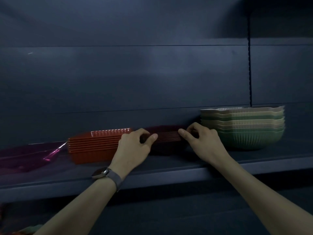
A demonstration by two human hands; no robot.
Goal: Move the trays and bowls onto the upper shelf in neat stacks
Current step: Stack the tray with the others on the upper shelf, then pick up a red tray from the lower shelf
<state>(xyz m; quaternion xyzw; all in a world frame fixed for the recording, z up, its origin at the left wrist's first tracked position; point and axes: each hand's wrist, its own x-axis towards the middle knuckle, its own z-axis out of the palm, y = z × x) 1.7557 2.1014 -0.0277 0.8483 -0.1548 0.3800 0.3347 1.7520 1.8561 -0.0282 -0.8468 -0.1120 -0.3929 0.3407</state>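
Observation:
A stack of dark maroon ribbed trays rests on the upper shelf between both my hands. My left hand grips its left end with thumb and fingers. My right hand pinches its right end. A stack of orange-red ribbed trays stands just to the left, partly behind my left hand. To the right stands a stack of green and beige fluted bowls, close to my right hand.
Translucent pink trays lie at the shelf's far left. A dark back panel rises behind everything, with a slotted upright at the right. Something orange and green shows at the bottom left corner. A watch is on my left wrist.

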